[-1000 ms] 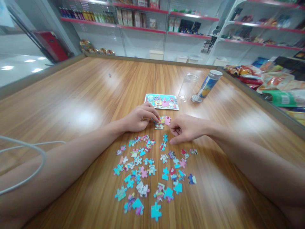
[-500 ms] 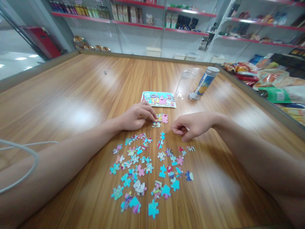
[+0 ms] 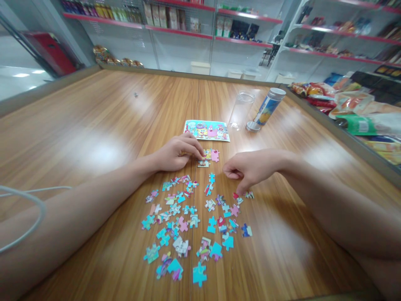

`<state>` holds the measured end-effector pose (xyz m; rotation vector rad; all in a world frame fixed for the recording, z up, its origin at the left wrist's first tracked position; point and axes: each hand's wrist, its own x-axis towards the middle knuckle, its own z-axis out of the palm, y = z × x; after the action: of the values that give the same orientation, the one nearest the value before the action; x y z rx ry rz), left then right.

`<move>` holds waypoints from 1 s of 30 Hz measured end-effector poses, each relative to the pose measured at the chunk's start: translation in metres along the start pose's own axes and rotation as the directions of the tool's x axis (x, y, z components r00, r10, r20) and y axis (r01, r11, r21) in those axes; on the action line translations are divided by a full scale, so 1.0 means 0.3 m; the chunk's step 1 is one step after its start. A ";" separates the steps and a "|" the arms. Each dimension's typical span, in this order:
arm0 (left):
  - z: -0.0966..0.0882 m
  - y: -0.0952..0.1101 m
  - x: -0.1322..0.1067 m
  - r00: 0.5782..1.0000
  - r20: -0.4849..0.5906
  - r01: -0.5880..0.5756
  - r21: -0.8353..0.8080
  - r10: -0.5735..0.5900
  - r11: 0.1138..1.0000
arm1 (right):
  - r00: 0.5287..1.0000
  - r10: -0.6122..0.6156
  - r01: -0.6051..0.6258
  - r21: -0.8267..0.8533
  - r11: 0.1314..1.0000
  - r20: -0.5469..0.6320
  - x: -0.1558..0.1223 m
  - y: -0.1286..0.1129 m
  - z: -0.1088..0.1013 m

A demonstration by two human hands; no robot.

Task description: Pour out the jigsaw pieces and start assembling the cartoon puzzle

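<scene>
Fingertips of my left hand [image 3: 181,153] rest on the left edge of a few puzzle pieces laid together. These are a yellow piece [image 3: 207,154], a pink piece [image 3: 215,155] beside it and a light piece [image 3: 203,164] just below. My right hand [image 3: 250,168] hovers to their right, its fingers curled and the thumb pointing down, apart from them. The thumb tip reaches a red-and-white puzzle piece [image 3: 238,199] and partly covers it; whether they touch I cannot tell. Many loose pieces, among them a turquoise one [image 3: 199,274], spread across the table nearer me.
Beyond my hands lies a cartoon picture card [image 3: 206,131]. Behind it to the right are a clear tube [image 3: 242,109], a blue canister [image 3: 269,106] and a metal lid [image 3: 253,126]. Snack bags [image 3: 354,104] line the right edge; a white cable [image 3: 39,209] hangs at left.
My right thumb has moved down, away from the curled fingers, to the red-and-white piece. My left hand stays on the grouped pieces. The whole view has shifted slightly.
</scene>
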<state>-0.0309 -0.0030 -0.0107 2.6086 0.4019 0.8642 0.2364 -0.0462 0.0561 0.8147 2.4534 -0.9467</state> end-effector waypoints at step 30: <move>-0.002 0.012 0.011 1.000 -0.007 0.010 -0.018 -0.010 1.000 | 0.983 0.181 -0.182 -0.229 0.956 -0.023 -0.037 -0.090 0.027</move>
<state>-0.0282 -0.0049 -0.0072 2.5853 0.4074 0.8701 0.2287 -0.0725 0.0694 0.9379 2.3830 -0.5827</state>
